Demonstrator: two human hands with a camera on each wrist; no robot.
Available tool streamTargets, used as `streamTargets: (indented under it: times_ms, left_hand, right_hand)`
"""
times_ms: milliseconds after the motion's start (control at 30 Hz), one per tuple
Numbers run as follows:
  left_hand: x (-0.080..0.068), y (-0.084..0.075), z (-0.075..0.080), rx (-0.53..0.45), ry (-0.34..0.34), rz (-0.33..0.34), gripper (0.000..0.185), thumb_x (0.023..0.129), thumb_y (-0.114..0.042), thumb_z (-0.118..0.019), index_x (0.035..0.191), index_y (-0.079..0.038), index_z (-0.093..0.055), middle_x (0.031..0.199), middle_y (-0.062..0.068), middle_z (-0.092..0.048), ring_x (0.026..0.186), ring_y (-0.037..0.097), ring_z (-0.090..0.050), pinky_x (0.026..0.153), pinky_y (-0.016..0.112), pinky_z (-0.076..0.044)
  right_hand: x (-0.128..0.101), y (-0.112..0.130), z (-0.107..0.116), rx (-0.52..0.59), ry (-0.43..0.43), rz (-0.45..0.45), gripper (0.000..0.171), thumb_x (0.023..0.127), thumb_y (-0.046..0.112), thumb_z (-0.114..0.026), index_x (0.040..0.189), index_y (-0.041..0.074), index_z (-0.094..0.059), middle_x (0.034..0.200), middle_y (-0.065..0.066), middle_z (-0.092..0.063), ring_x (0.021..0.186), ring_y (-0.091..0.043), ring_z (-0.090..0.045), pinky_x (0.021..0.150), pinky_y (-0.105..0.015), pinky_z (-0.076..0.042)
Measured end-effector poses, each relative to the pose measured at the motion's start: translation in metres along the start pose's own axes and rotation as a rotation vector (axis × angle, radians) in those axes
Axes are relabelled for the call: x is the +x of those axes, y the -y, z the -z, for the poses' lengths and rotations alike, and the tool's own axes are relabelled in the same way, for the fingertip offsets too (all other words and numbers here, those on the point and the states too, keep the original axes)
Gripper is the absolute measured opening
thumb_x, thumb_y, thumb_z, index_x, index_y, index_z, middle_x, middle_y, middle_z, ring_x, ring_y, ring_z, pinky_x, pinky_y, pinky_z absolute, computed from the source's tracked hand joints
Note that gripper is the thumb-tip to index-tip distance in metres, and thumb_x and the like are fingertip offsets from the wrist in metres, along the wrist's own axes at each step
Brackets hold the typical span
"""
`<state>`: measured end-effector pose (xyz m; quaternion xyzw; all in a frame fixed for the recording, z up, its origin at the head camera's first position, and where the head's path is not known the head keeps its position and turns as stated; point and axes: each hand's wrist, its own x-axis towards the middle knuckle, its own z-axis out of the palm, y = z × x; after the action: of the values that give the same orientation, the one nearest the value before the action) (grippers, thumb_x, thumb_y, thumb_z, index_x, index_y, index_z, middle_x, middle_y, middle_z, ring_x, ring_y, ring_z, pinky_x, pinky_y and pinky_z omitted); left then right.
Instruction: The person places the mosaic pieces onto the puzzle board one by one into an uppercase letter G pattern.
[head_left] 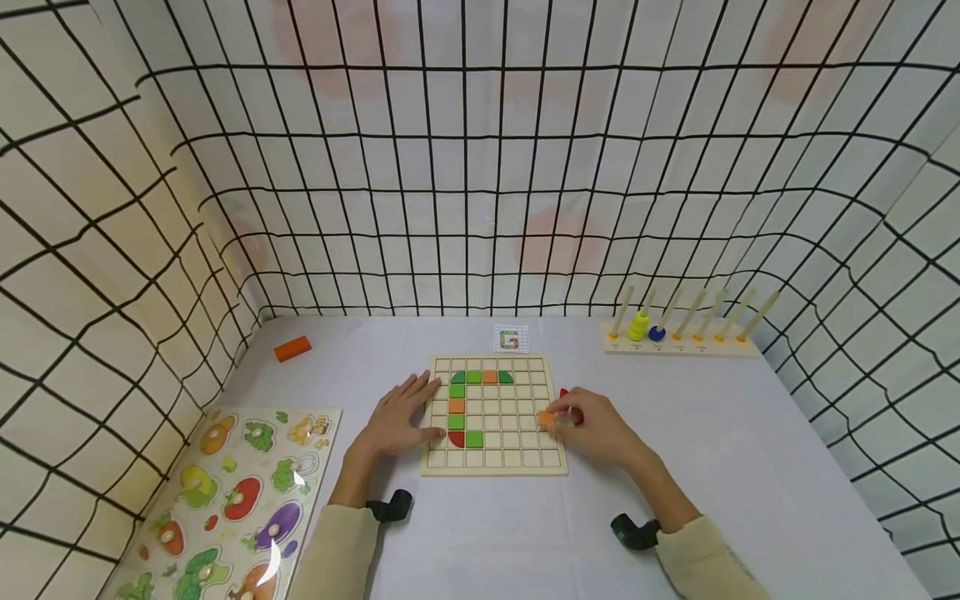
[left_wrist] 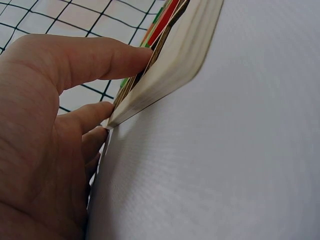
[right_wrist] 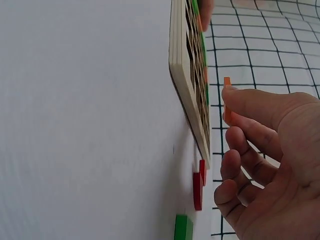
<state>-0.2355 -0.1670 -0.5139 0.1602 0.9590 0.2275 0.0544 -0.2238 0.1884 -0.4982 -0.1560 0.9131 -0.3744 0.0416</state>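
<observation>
A wooden grid board [head_left: 510, 458] lies flat on the table, with green, orange and red tiles set in its left and upper cells. My left hand [head_left: 397, 417] rests at the board's left side with fingers spread; in the left wrist view its thumb [left_wrist: 125, 60] touches the board's edge. Between thumb and forefinger my right hand [head_left: 596, 425] pinches an orange square tile [head_left: 547, 418], held over the board's right edge. The right wrist view shows that orange tile [right_wrist: 227, 116] raised off the board. Red tiles [right_wrist: 198, 191] and a green tile [right_wrist: 183, 227] lie beside the board.
A small pattern card [head_left: 512, 338] lies behind the board. At the back right stands a peg counter [head_left: 681, 343] with yellow and blue beads. A vegetable puzzle board [head_left: 225, 517] lies at left, an orange block [head_left: 292, 348] at the back left. Black-gridded cloth walls surround the table.
</observation>
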Motion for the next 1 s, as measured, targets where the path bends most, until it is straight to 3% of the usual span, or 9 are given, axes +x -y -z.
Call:
streamTargets:
  times_ms: [267,600,1000]
  left_hand:
    - [-0.001,0.0,0.002,-0.029,0.001,-0.016,0.086,0.08,-0.048,-0.065,0.154,-0.021,-0.03,0.163,0.002,-0.021,0.152,0.027,-0.014,0.121,0.055,-0.015]
    - [-0.001,-0.001,0.001,-0.029,0.004,-0.014,0.086,0.08,-0.048,-0.064,0.154,-0.021,-0.03,0.163,0.002,-0.02,0.152,0.027,-0.014,0.121,0.054,-0.014]
    - [-0.002,-0.003,0.003,-0.01,-0.001,-0.002,0.086,0.081,-0.048,-0.064,0.154,-0.021,-0.028,0.163,0.001,-0.019,0.152,0.026,-0.014,0.121,0.053,-0.014]
  right_hand:
    - [0.005,0.014,-0.014,0.009,0.052,0.047,0.023,0.081,0.022,-0.079,0.104,0.023,-0.073,0.092,0.004,-0.062,0.081,-0.017,-0.052,0.068,-0.025,-0.044]
    - [0.007,0.033,-0.034,-0.005,0.106,0.063,0.023,0.083,0.026,-0.077,0.105,0.026,-0.072,0.088,0.009,-0.059,0.08,-0.013,-0.052,0.065,-0.024,-0.046]
    - [0.009,0.047,-0.046,-0.037,0.155,0.121,0.022,0.083,0.027,-0.076,0.104,0.023,-0.072,0.089,0.005,-0.06,0.08,-0.014,-0.051,0.066,-0.024,-0.045]
